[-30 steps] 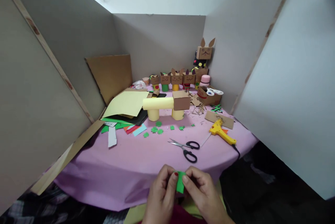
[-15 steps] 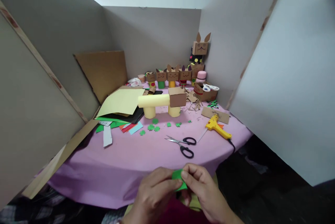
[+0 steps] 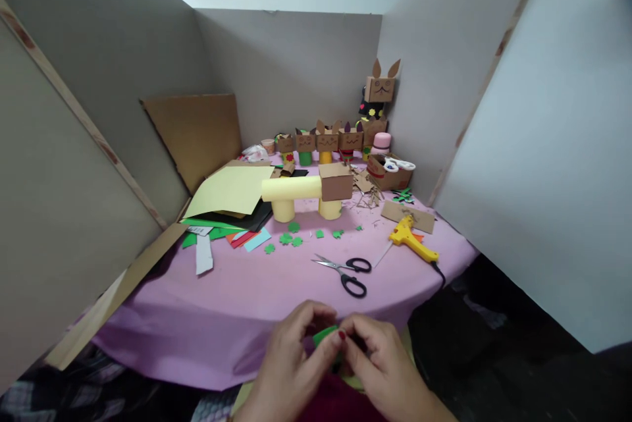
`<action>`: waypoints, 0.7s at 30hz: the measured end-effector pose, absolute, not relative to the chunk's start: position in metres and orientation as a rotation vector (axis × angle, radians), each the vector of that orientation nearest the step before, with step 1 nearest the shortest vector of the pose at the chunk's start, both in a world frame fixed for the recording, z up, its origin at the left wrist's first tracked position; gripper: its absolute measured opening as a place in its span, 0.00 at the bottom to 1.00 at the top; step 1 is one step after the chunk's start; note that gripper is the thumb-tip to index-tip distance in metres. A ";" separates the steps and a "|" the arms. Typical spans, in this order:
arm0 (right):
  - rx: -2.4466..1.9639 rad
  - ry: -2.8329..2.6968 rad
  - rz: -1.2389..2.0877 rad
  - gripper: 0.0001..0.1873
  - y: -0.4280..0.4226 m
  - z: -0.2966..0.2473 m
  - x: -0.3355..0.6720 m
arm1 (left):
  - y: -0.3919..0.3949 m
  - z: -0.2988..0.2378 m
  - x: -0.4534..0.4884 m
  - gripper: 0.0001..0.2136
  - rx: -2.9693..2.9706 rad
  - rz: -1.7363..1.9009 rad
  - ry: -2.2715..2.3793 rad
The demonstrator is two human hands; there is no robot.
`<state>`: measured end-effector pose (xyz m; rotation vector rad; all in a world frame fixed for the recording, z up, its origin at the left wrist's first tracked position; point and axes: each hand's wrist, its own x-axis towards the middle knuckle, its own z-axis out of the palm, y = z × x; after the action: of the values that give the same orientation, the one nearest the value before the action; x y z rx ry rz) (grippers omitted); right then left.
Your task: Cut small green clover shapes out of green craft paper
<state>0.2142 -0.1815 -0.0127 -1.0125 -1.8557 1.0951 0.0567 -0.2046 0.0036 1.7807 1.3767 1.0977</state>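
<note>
A small piece of green paper (image 3: 323,335) is pinched between my two hands, in front of the table's near edge. My left hand (image 3: 301,363) has its thumb and fingers closed on the paper, and its fingers partly cover it. My right hand (image 3: 378,356) grips the paper's right side with thumb and forefinger. Just beyond my hands lie black-handled scissors (image 3: 340,267), blades parted and pointing left. Several green paper clover shapes (image 3: 286,238) are scattered behind them. Past these stands a pale yellow paper-tube figure (image 3: 291,189) with a brown cardboard box (image 3: 336,182) at its right end.
A yellow glue gun (image 3: 412,237) rests at the right by a cardboard strip (image 3: 407,216). Coloured paper sheets (image 3: 230,191) are stacked at the left. Cardboard animal figures (image 3: 327,141) line the back, near a small box (image 3: 390,173) holding white scissors. Partitions enclose the pink-covered table (image 3: 237,290).
The green paper has been turned and tilted between my hands, so less of it shows. My left hand's fingers have risen and curled. The view has shifted slightly.
</note>
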 end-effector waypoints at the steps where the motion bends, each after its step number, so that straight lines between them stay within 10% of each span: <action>1: -1.001 -1.901 1.045 0.14 -0.182 -0.014 0.213 | -0.203 0.004 0.059 0.06 1.820 1.055 1.406; 21: -1.005 -1.641 1.385 0.15 -0.178 -0.010 0.213 | -0.192 0.007 0.058 0.11 1.576 1.077 1.424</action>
<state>0.2131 -0.1784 -0.0096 -1.0047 -1.6406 1.3853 0.0575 -0.1921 0.0073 1.5761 1.4239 1.0767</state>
